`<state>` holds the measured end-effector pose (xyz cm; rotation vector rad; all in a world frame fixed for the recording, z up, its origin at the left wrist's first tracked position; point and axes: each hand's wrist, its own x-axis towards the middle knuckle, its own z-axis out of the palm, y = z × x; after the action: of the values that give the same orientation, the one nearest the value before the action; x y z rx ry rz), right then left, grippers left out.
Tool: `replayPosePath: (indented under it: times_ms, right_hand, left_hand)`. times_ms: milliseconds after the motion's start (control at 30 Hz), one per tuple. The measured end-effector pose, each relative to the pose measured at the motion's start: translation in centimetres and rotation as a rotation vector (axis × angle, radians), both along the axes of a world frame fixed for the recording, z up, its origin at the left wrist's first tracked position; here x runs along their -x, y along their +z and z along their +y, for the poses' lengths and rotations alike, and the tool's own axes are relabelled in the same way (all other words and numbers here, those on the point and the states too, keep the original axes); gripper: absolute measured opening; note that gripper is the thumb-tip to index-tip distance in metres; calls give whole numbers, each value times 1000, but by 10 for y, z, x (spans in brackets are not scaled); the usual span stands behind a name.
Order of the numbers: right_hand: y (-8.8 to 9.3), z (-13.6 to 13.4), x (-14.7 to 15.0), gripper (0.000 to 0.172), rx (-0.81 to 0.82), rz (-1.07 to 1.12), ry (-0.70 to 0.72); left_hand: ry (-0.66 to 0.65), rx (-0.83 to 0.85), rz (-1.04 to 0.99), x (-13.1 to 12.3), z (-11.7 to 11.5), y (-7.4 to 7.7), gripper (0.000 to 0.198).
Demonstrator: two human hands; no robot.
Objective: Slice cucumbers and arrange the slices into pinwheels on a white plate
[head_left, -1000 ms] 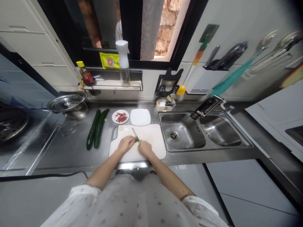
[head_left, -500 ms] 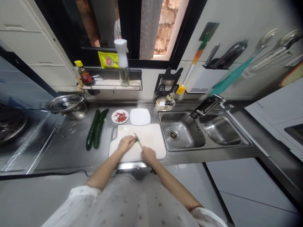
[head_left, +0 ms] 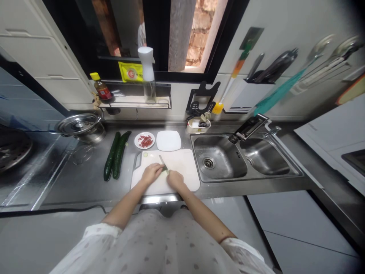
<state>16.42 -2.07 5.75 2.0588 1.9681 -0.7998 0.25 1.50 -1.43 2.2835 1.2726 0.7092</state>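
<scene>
My right hand [head_left: 175,180] is closed around the handle of a knife [head_left: 164,163], whose blade points up and to the left over the white cutting board [head_left: 185,163]. Close to the blade, my left hand [head_left: 151,173] presses on a small green piece [head_left: 164,168], probably cucumber, mostly hidden under the fingers. A pale round slice [head_left: 145,155] lies near the board's upper left corner. Behind the board are a white plate with red chopped bits [head_left: 145,141] and a bare white plate [head_left: 168,140].
Two whole cucumbers [head_left: 116,156] lie left of the board. A lidded steel pot [head_left: 82,127] stands farther back left. On the right is a double sink [head_left: 222,158] with a black faucet [head_left: 246,128]. A shelf [head_left: 131,103] holds bottles.
My right hand and the knife have moved slightly up and to the left. My left hand has stayed almost in place.
</scene>
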Motion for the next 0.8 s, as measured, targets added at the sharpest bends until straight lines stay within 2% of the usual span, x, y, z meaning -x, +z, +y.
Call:
replayPosePath:
  times_ms: [200, 400, 800]
  right_hand:
    - [-1, 5, 3, 34, -17, 6, 3]
    - [-1, -2, 0, 33, -17, 7, -4]
    - [-5, -44, -25, 31, 43, -26, -11]
  left_hand:
    - [-7, 0, -14, 0, -1, -1, 27]
    - [-10, 6, -8, 1, 0, 0, 28]
    - [-9, -10, 17, 0, -1, 1, 26]
